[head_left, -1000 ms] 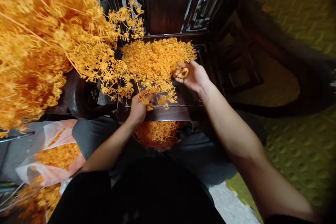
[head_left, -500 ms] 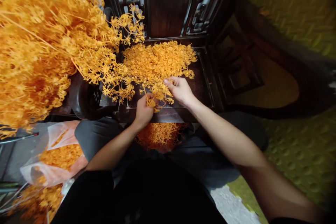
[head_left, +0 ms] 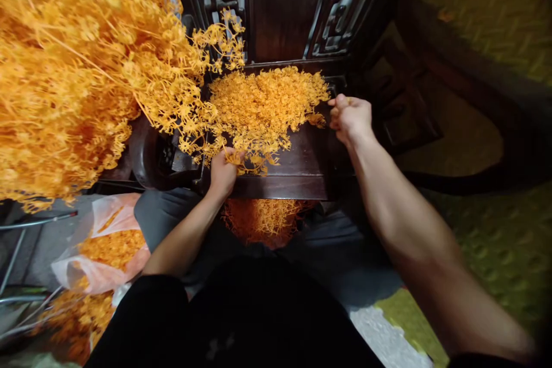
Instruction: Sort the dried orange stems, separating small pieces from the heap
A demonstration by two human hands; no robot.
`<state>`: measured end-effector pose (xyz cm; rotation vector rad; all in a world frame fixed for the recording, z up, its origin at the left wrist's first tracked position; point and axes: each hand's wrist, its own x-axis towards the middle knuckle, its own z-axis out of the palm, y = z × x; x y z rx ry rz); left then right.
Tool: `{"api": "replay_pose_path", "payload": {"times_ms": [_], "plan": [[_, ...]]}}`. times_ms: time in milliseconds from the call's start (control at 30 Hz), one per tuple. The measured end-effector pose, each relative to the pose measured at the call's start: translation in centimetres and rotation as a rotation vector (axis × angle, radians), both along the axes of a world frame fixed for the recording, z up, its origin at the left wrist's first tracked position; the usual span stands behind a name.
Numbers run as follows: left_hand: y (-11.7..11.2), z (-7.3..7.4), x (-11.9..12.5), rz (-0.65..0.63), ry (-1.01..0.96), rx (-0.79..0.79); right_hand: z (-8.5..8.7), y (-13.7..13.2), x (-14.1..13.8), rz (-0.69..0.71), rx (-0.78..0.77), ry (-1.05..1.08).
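Observation:
My left hand [head_left: 223,173] is closed around the stem end of an orange sprig [head_left: 254,162] with small curly heads, at the front edge of a dark wooden seat [head_left: 302,161]. The sprig's heads spread to the right of my fingers, against the front of a pile of loose orange flower heads [head_left: 267,98]. Off the pile's right side, my right hand [head_left: 353,118] is raised with its fingers curled together. Whatever those fingers hold, if anything, is hidden.
A large mass of orange sprigs [head_left: 86,69] fills the left side, overhanging the curved armrest [head_left: 144,152]. Below the seat lie more orange stems [head_left: 267,221]. An open plastic bag [head_left: 86,276] with orange bits stands at lower left. Behind rises a carved wooden back [head_left: 287,6].
My right hand has moved away from the sprig, right and slightly up past the pile. My left hand has shifted a little left and still holds the sprig.

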<state>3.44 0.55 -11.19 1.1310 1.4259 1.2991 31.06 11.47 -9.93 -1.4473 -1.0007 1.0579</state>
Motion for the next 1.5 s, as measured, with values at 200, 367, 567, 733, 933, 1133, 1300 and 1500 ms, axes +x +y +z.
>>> {"api": "replay_pose_path", "payload": {"times_ms": [200, 367, 567, 733, 933, 1133, 1300, 1500], "plan": [[0.3, 1.1, 0.5, -0.269, 0.039, -0.018, 0.8, -1.3, -0.9, 0.39, 0.173, -0.4], [-0.5, 3.0, 0.7, -0.462, 0.091, -0.099, 4.2, -3.7, -3.4, 0.517, 0.438, -0.495], [-0.7, 3.6, 1.0, -0.518, 0.081, -0.107, 6.4, -7.2, -5.1, 1.077, 0.586, -0.485], [-1.1, 4.1, 1.2, -0.562, -0.021, -0.233, 5.9, -6.5, -4.0, 0.7, 0.504, -0.455], [-0.9, 3.7, 0.0, -0.499, -0.011, -0.328, 3.7, -2.8, -1.0, 0.316, 0.286, -0.232], [-0.6, 3.3, -1.8, -0.494, 0.016, -0.338, 1.5, -0.2, 1.8, 0.118, 0.139, 0.082], [-0.5, 4.0, -2.0, -0.481, 0.011, -0.288, 1.6, -1.3, 0.0, 0.248, 0.029, 0.228], [-0.6, 4.5, -2.2, -0.503, 0.013, -0.227, 3.1, -2.5, -1.6, 0.332, 0.014, 0.259]]}}
